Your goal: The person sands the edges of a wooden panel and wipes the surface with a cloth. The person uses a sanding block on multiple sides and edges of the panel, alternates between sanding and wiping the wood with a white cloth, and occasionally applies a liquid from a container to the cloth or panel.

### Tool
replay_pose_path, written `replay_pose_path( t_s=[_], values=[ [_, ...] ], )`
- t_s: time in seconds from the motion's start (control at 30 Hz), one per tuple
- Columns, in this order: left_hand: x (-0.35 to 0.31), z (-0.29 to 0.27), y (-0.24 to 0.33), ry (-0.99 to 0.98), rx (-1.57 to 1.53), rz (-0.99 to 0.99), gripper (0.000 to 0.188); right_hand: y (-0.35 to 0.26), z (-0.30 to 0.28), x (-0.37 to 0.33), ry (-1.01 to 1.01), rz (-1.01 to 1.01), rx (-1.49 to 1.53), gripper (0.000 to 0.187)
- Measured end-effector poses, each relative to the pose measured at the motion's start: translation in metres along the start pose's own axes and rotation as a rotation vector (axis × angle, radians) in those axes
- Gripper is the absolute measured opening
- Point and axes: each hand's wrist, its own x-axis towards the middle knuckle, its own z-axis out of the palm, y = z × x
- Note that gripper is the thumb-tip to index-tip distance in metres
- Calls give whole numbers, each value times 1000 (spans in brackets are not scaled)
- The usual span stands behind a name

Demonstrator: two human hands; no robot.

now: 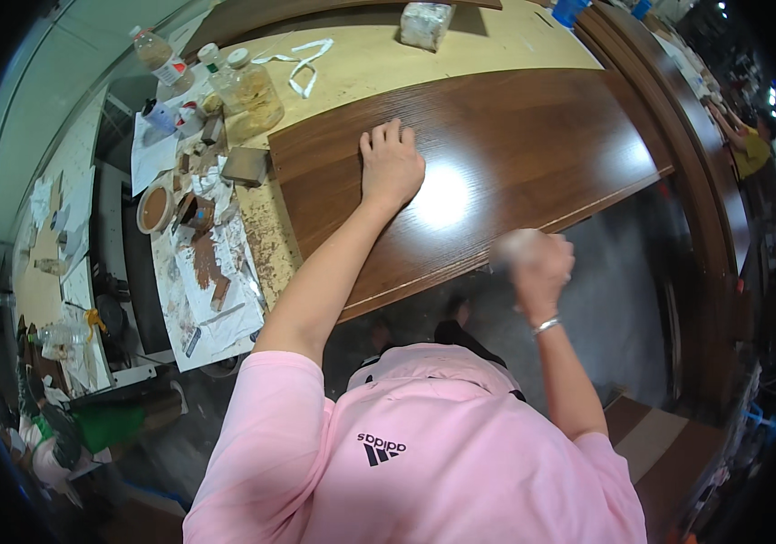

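A dark brown wood-grain panel (515,136) lies before me, with a bright glare in its middle. My left hand (392,170) rests on its upper face toward the left, fingers stretched forward and holding nothing. At the panel's near edge, right of centre, my right hand (544,272) is closed round a pale, whitish wad (513,247). Motion blurs that wad, so I cannot tell whether it is cloth or a pad, or whether it touches the edge. A light bracelet (547,325) circles my right wrist.
Left of the panel, a messy side surface holds a tub of brown paste (155,209), a small block (245,167), a clear jar (252,95) and a plastic bottle (160,56). Behind lie a white strip (306,68) and a wrapped bundle (425,24). Other people work at both sides.
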Motion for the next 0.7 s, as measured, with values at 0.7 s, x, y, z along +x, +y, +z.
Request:
replay_pose_path(
  t_s=[0.7],
  values=[
    [-118,-92,89,-186,-447,304,40,43,46,66,-56,24,-35,35]
  ],
)
